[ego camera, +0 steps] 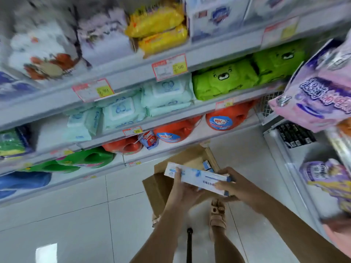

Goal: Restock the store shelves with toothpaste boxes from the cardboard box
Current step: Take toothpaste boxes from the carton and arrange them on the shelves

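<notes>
Over floor tiles (pixel 76 215) (shelves (pixel 133 73) beside), left hand (pixel 182 188) and right hand (pixel 233 185) grip toothpaste boxes (pixel 197 176).

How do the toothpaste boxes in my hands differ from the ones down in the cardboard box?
The held toothpaste boxes lie lengthwise with their long white-and-blue faces showing, gripped by the left hand and right hand. The remaining boxes sit low inside the cardboard box, with only small blue ends visible. The held ones are raised above the carton. Both seem to share the same blue-and-white packaging.

Arms extended, left hand (pixel 182 187) and right hand (pixel 231 184) grip one toothpaste box (pixel 197 175).
</notes>
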A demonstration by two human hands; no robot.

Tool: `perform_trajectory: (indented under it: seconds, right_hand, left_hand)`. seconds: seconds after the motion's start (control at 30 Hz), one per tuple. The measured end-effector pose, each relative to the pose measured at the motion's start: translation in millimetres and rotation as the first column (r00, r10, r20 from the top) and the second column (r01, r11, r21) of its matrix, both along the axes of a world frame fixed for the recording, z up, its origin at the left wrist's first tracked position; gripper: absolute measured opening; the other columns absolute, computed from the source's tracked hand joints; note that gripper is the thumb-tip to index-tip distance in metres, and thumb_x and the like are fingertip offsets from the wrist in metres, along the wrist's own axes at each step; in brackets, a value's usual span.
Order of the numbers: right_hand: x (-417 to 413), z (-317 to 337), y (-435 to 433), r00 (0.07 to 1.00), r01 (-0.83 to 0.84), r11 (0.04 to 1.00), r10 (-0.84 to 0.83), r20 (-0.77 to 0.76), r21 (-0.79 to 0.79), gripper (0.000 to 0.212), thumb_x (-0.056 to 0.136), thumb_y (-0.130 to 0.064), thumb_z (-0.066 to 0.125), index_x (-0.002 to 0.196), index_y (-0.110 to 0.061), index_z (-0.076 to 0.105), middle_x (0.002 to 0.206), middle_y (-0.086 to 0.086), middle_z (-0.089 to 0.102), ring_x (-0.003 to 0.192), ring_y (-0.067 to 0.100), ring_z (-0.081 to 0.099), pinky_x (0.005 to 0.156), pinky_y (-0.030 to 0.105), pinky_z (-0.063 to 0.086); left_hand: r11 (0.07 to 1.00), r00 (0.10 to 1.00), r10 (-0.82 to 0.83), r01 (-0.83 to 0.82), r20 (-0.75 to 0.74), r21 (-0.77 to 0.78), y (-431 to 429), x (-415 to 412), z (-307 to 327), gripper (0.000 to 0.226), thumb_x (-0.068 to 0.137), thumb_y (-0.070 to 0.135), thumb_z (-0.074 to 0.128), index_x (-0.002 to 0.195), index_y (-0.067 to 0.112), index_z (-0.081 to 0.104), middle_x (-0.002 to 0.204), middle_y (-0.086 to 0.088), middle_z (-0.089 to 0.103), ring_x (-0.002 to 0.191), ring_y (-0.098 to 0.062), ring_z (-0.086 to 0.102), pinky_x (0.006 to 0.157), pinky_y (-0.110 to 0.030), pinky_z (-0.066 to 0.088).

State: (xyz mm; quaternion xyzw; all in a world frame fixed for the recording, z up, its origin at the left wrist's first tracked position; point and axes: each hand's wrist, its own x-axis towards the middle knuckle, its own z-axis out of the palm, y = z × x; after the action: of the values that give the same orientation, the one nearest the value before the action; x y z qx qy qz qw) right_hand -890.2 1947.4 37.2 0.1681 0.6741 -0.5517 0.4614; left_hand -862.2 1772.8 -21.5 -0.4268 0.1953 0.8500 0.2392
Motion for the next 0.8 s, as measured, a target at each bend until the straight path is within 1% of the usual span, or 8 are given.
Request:
perform_trajectory:
  seconds: [0.13,0.2,0.27,0.37,0.43,0.53,0.67,0.8]
  right_hand:
    - [0,60,31,0.999,-0.025,0.989,0.031,0.038,-0.146,0.043,0.084,-0.018,0.069,0.119,-0.025,0.045,0.109,0.005,0.064,0.096,0.019,0.066,0.089,0.042,0.054]
    - [-2,84,40,0.995,-0.099,0.981,0.101,0.004,-0.165,0.057,0.072,-0.034,0.074,0.121,-0.031,0.045,0.115,0.006,0.062,0.098,0.016,0.065,0.084,0.029,0.056]
    - [-6,106,43,0.986,-0.161,0.980,0.155,-0.063,-0.116,0.068,0.060,-0.048,0.074,0.121,-0.035,0.047,0.113,-0.001,0.064,0.096,0.008,0.065,0.078,0.021,0.053]
    - [-12,131,41,0.959,-0.204,0.979,0.197,-0.202,-0.017,0.069,0.054,-0.062,0.073,0.115,-0.038,0.051,0.108,-0.017,0.063,0.094,-0.004,0.063,0.074,0.017,0.051]
    - [-16,144,40,0.942,-0.209,0.978,0.208,-0.262,0.027,0.076,0.048,-0.065,0.073,0.115,-0.035,0.052,0.107,-0.017,0.065,0.093,-0.003,0.064,0.071,0.017,0.051]
    - [-21,154,42,0.935,-0.174,0.984,0.176,-0.307,0.035,0.078,0.044,-0.056,0.078,0.112,-0.029,0.054,0.103,-0.011,0.069,0.091,0.004,0.067,0.074,0.026,0.056]
    - [-25,163,57,0.951,-0.127,0.990,0.104,-0.292,-0.060,0.070,0.054,-0.044,0.079,0.116,-0.024,0.053,0.108,-0.008,0.071,0.099,0.011,0.068,0.092,0.041,0.053]
    - [-31,172,63,0.961,-0.103,0.978,0.050,-0.273,-0.182,0.049,0.079,-0.020,0.075,0.122,-0.025,0.052,0.114,-0.010,0.069,0.106,0.008,0.065,0.087,0.024,0.052]
  left_hand:
    - [0.986,0.989,-0.110,0.096,-0.098,-0.137,23,-12,58,0.087,0.067,0.062,0.069,0.127,0.004,0.045,0.121,-0.024,0.057,0.108,-0.042,0.057,0.077,-0.044,0.054]
    - [0.966,0.985,-0.149,0.125,-0.092,-0.227,31,-17,83,0.064,0.080,0.057,0.060,0.123,0.010,0.048,0.127,-0.024,0.057,0.118,-0.043,0.053,0.095,-0.052,0.047]
    - [0.946,0.973,-0.189,0.145,-0.129,-0.289,33,-22,101,0.053,0.081,0.051,0.059,0.120,0.017,0.049,0.123,-0.019,0.062,0.113,-0.037,0.059,0.102,-0.054,0.042]
    - [0.892,0.938,-0.286,0.187,-0.193,-0.412,36,-32,127,0.034,0.085,0.041,0.058,0.111,0.019,0.054,0.105,-0.009,0.072,0.098,-0.027,0.068,0.090,-0.045,0.052]
    - [0.851,0.913,-0.339,0.195,-0.225,-0.488,38,-38,142,0.030,0.087,0.038,0.059,0.109,0.018,0.057,0.100,-0.006,0.074,0.094,-0.025,0.069,0.081,-0.039,0.055]
    - [0.802,0.850,-0.418,0.180,-0.319,-0.570,43,-46,164,0.050,0.075,0.045,0.063,0.116,0.017,0.057,0.106,-0.004,0.072,0.098,-0.024,0.069,0.081,-0.038,0.054]
    - [0.821,0.834,-0.430,0.201,-0.347,-0.534,45,-52,175,0.057,0.086,0.058,0.049,0.127,0.019,0.054,0.119,-0.007,0.067,0.108,-0.028,0.064,0.093,-0.049,0.049]
    - [0.876,0.882,-0.350,0.190,-0.314,-0.443,43,-67,190,0.050,0.091,0.049,0.048,0.129,0.017,0.056,0.121,-0.012,0.065,0.110,-0.033,0.063,0.098,-0.055,0.045]
